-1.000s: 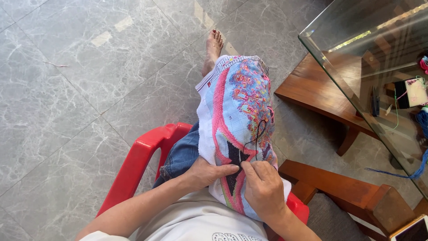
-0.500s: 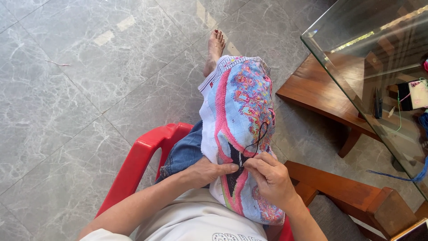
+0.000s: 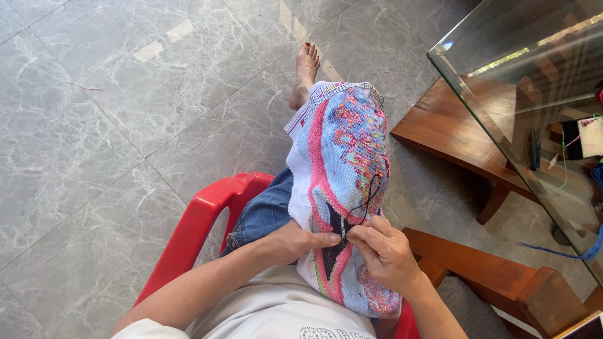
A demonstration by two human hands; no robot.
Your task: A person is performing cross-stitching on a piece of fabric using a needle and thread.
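We sit in a red plastic chair (image 3: 201, 220) and look down at a piece of cross-stitch cloth (image 3: 342, 182) draped over our lap and knee. The cloth is mostly light blue, with a curved pink band, patches of red and pink flowers, and a black area near our hands; its white edge hangs toward the floor on the left side.

Our left hand (image 3: 295, 242) grasps the cloth, thumb laid flat on top and pointing toward the black patch, the other fingers tucked under the fabric. Our right hand (image 3: 386, 251) lies on the cloth just beside it, fingertips pinched together at the black patch, almost touching the left thumb. A dark thread (image 3: 369, 198) loops up from that pinch across the stitched flowers and back down. We cannot make out a needle between the fingers; it is too small to tell.

Under the cloth we see blue denim (image 3: 264, 213) on the thigh, and a bare foot (image 3: 304, 72) rests on the grey marbled floor tiles (image 3: 125, 125). To the right stands a glass-topped table (image 3: 502, 81) on a brown wooden frame (image 3: 452, 132), with a wooden chair arm (image 3: 496, 279) close to our right elbow.
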